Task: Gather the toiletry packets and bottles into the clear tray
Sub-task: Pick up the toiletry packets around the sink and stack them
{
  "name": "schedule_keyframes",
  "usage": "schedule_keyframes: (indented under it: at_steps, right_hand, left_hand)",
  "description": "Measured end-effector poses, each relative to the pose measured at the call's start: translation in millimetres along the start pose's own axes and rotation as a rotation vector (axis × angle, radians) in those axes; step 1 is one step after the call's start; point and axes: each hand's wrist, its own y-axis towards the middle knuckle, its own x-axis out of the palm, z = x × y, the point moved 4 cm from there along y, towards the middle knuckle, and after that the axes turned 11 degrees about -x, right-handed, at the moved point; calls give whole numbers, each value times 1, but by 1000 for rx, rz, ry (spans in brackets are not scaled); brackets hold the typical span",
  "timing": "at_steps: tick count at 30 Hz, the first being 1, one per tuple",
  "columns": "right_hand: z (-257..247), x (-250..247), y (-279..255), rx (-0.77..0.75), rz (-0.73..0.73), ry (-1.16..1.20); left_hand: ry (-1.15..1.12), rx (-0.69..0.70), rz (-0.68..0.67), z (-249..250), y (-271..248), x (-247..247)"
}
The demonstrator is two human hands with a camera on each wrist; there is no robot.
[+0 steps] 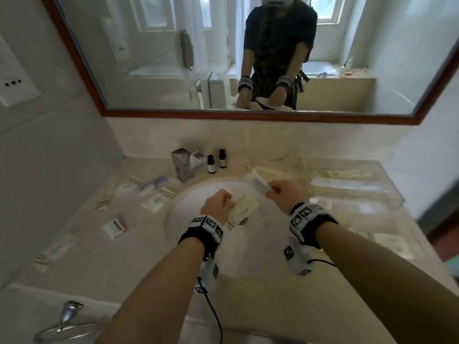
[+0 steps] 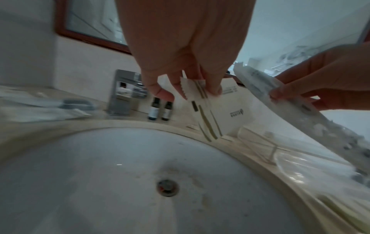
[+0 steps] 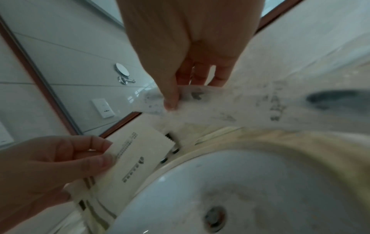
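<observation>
Over the white sink, my left hand pinches a small stack of cream packets, seen up close as cream packets with green stripes. My right hand pinches the end of a long translucent white packet, which shows as a printed translucent packet. The clear tray stands on the counter to the right with long packets inside. Two small dark bottles stand behind the sink. Several packets lie scattered on the counter to the left.
A grey folded box stands by the bottles. A blue-capped tube lies left of the sink. More packets lie on the counter at the right front. A mirror hangs above; a towel ring sits at the lower left.
</observation>
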Motion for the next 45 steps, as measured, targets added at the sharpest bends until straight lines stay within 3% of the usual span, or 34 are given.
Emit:
schedule_keyframes:
  at_steps: [5,10,17,20,27,37,42,45]
  right_hand:
    - [75,-76,-22,82,77,-94]
    - [142,-117,-34,143,107,-106]
    - [199,-107,-30,102,-120,-258]
    - [211,-95,-28,74,-190,-366]
    - [221,-69,-14,13,-209,-544]
    - [217,-56,0,-12,-161,-622]
    - [205,-64,4,-6,-78,-494]
    - [182,-66,15,-50,-31,-430]
  left_hand:
    - [15,116,-138,85,-4,83]
    - [114,176,-236,138,-12,155]
    - [307,175,-256,156,-14,222]
    - [371,136,-233,155,-16,230]
    - [442,85,-276,143,-17,234]
    - [555,192,-282,142,-18,232]
    - [472,222,-142,134,-18,214]
    - [447,165,-63,114,-13,188]
